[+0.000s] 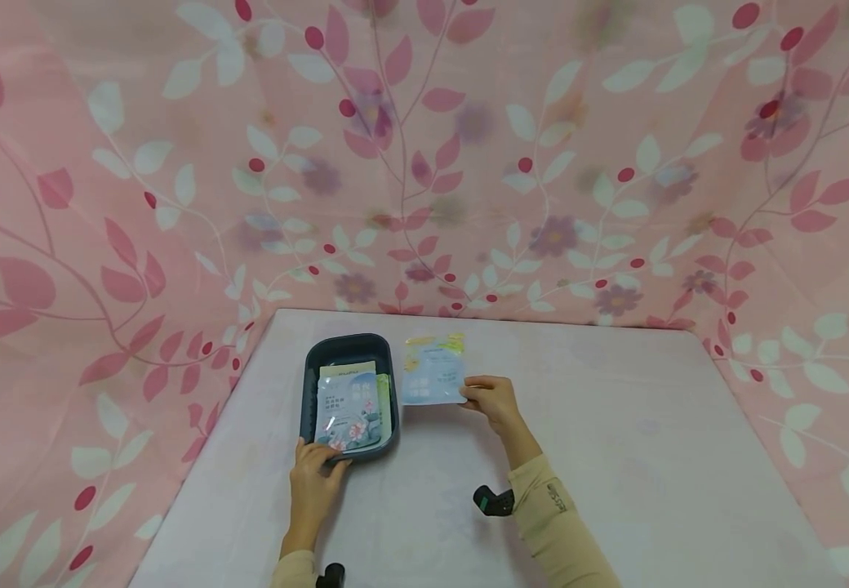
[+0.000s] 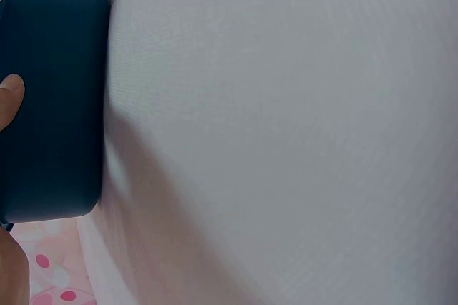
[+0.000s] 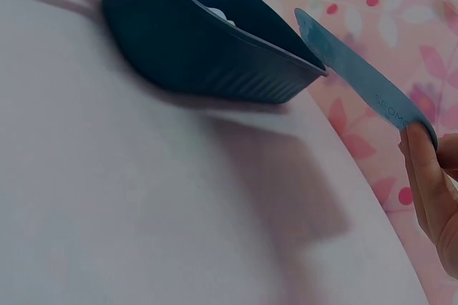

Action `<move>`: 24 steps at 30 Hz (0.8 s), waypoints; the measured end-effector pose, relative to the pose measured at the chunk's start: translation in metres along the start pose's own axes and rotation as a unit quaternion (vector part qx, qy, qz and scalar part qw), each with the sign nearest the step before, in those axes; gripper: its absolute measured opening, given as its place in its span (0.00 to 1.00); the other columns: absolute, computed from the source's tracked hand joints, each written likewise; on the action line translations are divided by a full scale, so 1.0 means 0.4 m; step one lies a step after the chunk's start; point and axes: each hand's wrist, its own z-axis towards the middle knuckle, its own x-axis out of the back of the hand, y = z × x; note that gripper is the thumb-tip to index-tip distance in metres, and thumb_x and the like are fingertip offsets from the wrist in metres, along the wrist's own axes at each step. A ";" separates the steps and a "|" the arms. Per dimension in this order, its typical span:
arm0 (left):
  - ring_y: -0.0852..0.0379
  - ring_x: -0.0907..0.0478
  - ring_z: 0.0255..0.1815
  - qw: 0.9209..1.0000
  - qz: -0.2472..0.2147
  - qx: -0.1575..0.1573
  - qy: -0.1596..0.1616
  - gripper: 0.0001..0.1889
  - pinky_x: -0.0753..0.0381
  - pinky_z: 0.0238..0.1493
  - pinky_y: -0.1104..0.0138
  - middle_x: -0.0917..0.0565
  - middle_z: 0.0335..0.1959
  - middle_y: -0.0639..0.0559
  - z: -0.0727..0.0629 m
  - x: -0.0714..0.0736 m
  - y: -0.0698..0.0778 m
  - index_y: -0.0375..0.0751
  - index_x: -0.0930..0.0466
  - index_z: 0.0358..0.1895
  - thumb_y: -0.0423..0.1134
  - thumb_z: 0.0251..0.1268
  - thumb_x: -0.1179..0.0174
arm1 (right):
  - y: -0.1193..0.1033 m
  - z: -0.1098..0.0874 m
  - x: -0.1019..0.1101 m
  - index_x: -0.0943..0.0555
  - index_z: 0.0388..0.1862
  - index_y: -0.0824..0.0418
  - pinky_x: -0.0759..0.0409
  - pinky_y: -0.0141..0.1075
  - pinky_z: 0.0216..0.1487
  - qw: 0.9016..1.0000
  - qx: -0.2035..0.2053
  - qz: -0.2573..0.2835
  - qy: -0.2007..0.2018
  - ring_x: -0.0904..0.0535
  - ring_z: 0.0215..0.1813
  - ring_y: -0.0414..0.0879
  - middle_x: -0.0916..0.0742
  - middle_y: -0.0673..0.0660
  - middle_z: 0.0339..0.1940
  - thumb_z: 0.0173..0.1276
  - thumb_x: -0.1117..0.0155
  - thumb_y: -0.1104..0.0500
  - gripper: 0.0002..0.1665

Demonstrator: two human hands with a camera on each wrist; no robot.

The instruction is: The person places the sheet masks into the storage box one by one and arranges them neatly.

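A dark teal plastic basket (image 1: 309, 400) stands on the table at centre left, with several flat sachets (image 1: 351, 408) lying inside, the top one grey-blue with pink flowers. My left hand (image 1: 314, 482) grips its near left corner; the left wrist view shows the thumb (image 2: 11, 97) against the outer wall. To the right of the basket, my right hand (image 1: 494, 400) pinches a light blue sachet (image 1: 433, 376) with a yellow-green top by its lower right corner. In the right wrist view this sachet is raised above the table, seen nearly edge-on beside the basket's rim.
A white cloth covers the table (image 1: 652, 441). Pink floral fabric (image 1: 468, 163) hangs behind it and along both sides. A black wrist device (image 1: 494, 501) sits at the right sleeve, and another (image 1: 331, 576) at the left. The raised sachet's shadow falls on the cloth.
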 end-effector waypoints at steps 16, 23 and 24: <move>0.46 0.24 0.34 1.000 -0.005 0.004 -0.004 0.14 0.38 0.62 0.38 0.18 0.23 0.42 0.002 0.000 -0.002 0.30 0.19 0.23 0.18 0.27 0.26 | 0.001 -0.009 -0.030 0.23 0.43 0.82 0.15 0.32 0.29 1.000 0.001 -0.009 -0.015 0.17 0.25 0.46 0.16 0.63 0.27 0.54 0.37 0.77 0.16; 0.47 0.24 0.34 1.000 -0.007 -0.001 -0.001 0.14 0.38 0.62 0.39 0.19 0.23 0.42 -0.003 -0.004 -0.008 0.29 0.19 0.23 0.18 0.27 0.26 | -0.002 -0.012 -0.046 0.23 0.45 0.82 0.15 0.32 0.29 1.000 0.001 -0.012 -0.023 0.18 0.25 0.44 0.16 0.63 0.28 0.55 0.37 0.77 0.17; 0.47 0.24 0.34 1.000 -0.007 0.000 0.000 0.15 0.38 0.62 0.39 0.19 0.23 0.42 -0.004 -0.004 -0.008 0.29 0.19 0.23 0.18 0.27 0.26 | -0.001 -0.011 -0.049 0.23 0.45 0.82 0.14 0.32 0.29 1.000 0.001 -0.014 -0.024 0.18 0.25 0.44 0.16 0.63 0.28 0.55 0.37 0.77 0.17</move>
